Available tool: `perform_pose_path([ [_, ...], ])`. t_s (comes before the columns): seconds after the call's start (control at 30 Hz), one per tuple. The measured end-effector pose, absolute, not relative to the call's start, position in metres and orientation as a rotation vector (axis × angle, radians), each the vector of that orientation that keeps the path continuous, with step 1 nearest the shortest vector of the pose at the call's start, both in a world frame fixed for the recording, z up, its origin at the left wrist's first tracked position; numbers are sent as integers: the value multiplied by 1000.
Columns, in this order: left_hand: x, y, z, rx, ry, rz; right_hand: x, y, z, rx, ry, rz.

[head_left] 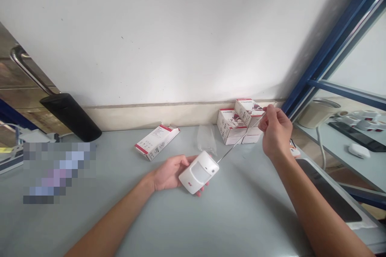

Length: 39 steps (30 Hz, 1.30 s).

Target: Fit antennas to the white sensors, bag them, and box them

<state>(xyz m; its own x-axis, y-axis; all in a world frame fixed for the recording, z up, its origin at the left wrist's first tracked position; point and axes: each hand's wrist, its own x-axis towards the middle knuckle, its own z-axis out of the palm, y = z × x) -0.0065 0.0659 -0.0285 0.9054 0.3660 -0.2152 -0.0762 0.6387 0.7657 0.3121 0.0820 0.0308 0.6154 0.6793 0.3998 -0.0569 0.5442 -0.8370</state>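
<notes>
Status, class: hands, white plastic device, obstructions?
Left hand holds rounded white plastic device. Right hand pinches thin silver rod running from device. Red-and-white cardboard boxes behind; nothing visibly blocking.

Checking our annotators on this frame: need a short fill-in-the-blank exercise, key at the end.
1. The left hand holds a device whose casing is coloured ____.
2. Vertically in the picture, the right hand, pinching a thin rod, appears ____ than the left hand.
3. In the picture, the clear bag is to the ____ of the lone box.
4. The stacked boxes have edging coloured ____.

Missing words: white; higher; right; red.
</notes>
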Motion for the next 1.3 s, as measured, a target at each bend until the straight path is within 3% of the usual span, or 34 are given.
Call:
perform_pose_path([
  [1.3, -10, 65, -29, 854, 371, 271, 316, 80, 34, -870, -668, 507],
])
